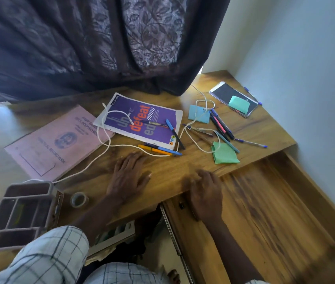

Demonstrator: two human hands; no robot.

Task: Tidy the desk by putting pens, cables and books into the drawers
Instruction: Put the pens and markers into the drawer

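My left hand [128, 177] lies flat and open on the wooden desk [162, 169]. My right hand [204, 193] rests over the desk's front edge at the top of an open, bare drawer [265, 206]; its grip is blurred. A purple book [140, 119] and a pink record book [54, 142] lie on the desk. A white cable [109, 148] loops over both books. Orange and blue pens [160, 150] lie just beyond my left hand. More pens [220, 125] lie in a cluster to the right.
A brown desk organiser [22, 212] stands at the near left beside a tape roll [78, 199]. A phone [234, 98] with a teal sticky note lies at the far right. Blue [198, 113] and green [225, 153] sticky notes lie among the pens. A dark curtain [101, 44] hangs behind.
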